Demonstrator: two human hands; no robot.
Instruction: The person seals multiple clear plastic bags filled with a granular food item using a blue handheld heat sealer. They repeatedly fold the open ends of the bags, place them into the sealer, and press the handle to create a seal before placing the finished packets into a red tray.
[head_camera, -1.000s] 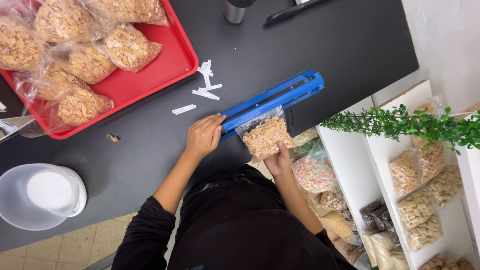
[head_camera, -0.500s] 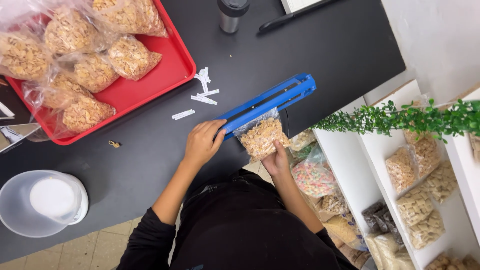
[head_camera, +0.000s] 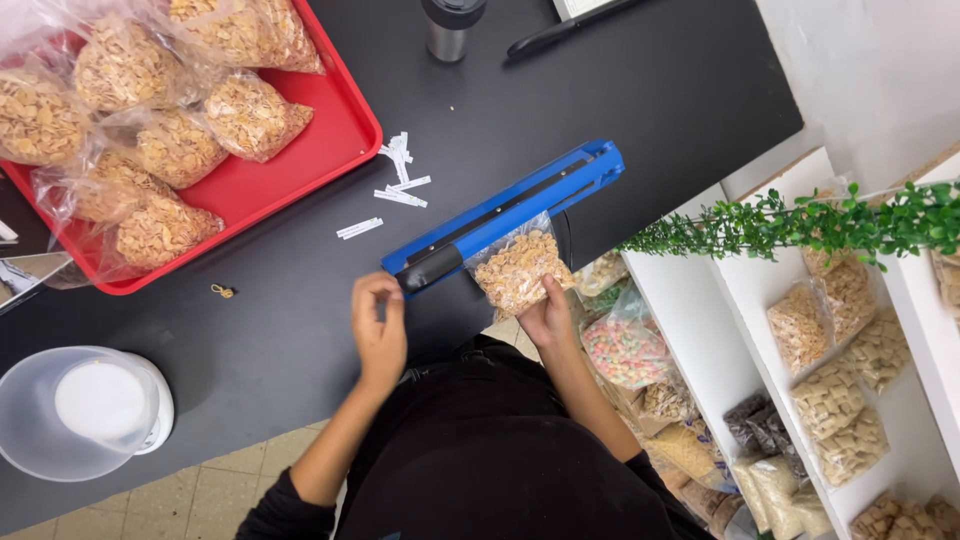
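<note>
Since half a second ago the left hand (head_camera: 378, 332) has lifted off the sealer (head_camera: 505, 216) handle and drawn back toward the body; its fingers are curled loosely together with nothing visibly pinched between them, just beside the sealer's dark end.

At far left a clear tub (head_camera: 70, 412) sits on the black surface (head_camera: 640, 90). Above it a red tray (head_camera: 290, 170) carries bags of cereal (head_camera: 150, 140). White paper strips (head_camera: 395, 180) lie between tray and sealer. The blue sealer lies slantwise near the surface edge, its bar down on the top of a clear cereal bag (head_camera: 517, 268). The right hand (head_camera: 548, 318) pinches that bag's lower end, which hangs off the surface edge. White shelves (head_camera: 745, 330) at right hold more bags.
</note>
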